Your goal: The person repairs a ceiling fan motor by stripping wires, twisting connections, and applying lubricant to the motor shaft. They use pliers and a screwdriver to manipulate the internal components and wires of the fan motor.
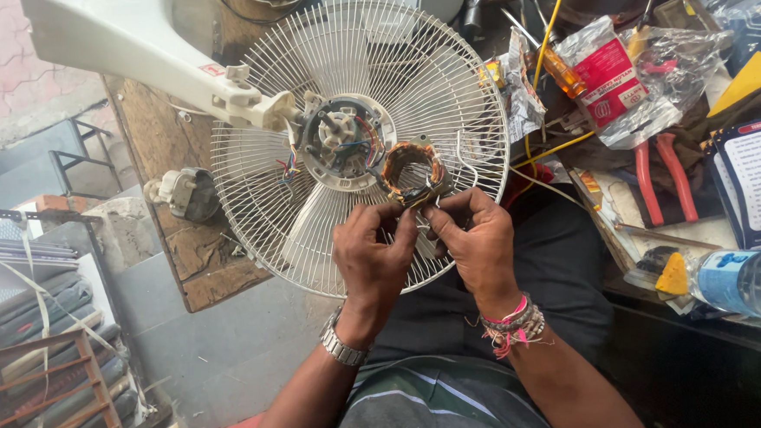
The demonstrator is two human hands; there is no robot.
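Copper-wound ring stator [411,172] between hands [425,242]

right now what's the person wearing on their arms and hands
Both forearms are bare, no sleeves and no gloves. The left hand has a silver metal-link watch at the wrist. The right hand has a stack of bands at the wrist: pink and red threads with loose frayed ends, plus beaded strands.

We see both hands at the copper-wound stator [411,171], left hand [372,251] and right hand [477,239] pinching its wire leads. Stator sits over white fan guard [265,159], beside open motor hub [342,140]. Red pliers [666,173] and plastic bottle [749,281] lie to the right on bench.
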